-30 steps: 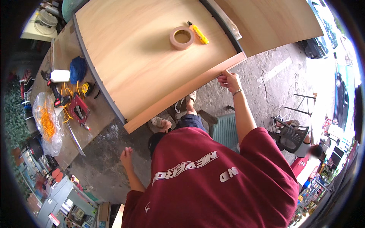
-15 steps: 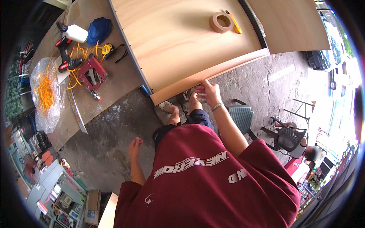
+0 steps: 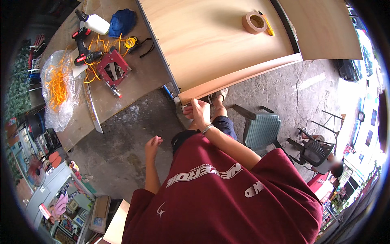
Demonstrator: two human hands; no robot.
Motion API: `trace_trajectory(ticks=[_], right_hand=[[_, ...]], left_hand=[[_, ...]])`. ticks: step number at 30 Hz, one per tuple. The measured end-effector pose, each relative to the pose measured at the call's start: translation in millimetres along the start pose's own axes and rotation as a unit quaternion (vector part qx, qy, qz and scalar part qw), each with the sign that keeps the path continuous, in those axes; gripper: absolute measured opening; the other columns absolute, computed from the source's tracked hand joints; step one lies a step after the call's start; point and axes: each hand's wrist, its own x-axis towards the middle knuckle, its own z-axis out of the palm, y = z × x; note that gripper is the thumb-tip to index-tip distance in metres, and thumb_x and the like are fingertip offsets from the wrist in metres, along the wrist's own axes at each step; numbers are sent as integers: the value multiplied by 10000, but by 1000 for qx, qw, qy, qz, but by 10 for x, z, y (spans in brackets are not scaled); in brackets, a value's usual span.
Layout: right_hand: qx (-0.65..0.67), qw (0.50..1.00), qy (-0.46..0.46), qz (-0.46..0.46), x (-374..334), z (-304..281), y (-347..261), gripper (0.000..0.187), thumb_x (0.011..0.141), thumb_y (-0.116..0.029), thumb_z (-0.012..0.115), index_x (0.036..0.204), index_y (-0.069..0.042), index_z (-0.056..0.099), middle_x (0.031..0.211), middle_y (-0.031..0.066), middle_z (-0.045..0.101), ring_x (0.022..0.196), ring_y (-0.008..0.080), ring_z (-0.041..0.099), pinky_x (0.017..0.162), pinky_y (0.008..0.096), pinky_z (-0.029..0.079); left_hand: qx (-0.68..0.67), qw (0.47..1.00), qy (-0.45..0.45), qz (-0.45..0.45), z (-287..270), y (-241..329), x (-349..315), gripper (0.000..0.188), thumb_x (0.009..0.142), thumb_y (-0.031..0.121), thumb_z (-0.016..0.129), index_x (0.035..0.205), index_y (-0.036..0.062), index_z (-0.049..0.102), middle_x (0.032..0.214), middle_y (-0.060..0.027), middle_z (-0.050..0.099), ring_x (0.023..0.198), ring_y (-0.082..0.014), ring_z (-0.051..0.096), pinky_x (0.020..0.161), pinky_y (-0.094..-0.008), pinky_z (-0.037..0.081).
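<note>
A pale wooden panel (image 3: 219, 36) lies in front of me, a brown strip (image 3: 239, 74) running along its near edge. My right hand (image 3: 198, 114) is at the strip's left end, near the panel's corner, with thumb and bent fingers closed on its edge. Part of the fingertips is hidden beneath the hand. My left hand (image 3: 153, 146) hangs over the floor away from the panel, fingers loosely bent and apart, holding nothing. On the panel's far right rest a roll of brown tape (image 3: 248, 27) and a yellow utility knife (image 3: 268, 27).
Left of the panel, a worktable (image 3: 140, 87) bears a drill (image 3: 82, 46), a red clamp-like tool (image 3: 105, 73), a tape measure (image 3: 131, 42), a spray bottle (image 3: 97, 24) and orange cord (image 3: 59, 89). A green plastic chair (image 3: 263, 128) stands right of my legs. Another person sits farther right.
My right hand has slid left along the strip from its middle to its left end, its fingers now more bent. The view has shifted, and my left hand stays off the panel.
</note>
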Motion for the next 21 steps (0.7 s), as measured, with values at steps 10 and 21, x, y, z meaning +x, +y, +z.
trace_trajectory(ticks=[10, 21], right_hand=[[86, 992, -87, 33, 30, 138, 284, 392, 986, -336, 542, 976, 41, 646, 843, 147, 720, 656, 214, 710, 549, 312, 565], [-43, 998, -43, 29, 143, -703, -562, 465, 934, -393, 595, 1105, 38, 628, 962, 194, 716, 769, 258, 715, 628, 367, 588]], left_hand=[[63, 991, -9, 122, 342, 1009, 115, 369, 1024, 283, 577, 1095, -65, 678, 1059, -152, 736, 971, -201, 717, 850, -300, 538], [120, 947, 27, 295, 1331, 2132, 159, 223, 897, 125, 741, 1054, -7, 653, 906, -129, 736, 796, -163, 707, 707, -312, 571]])
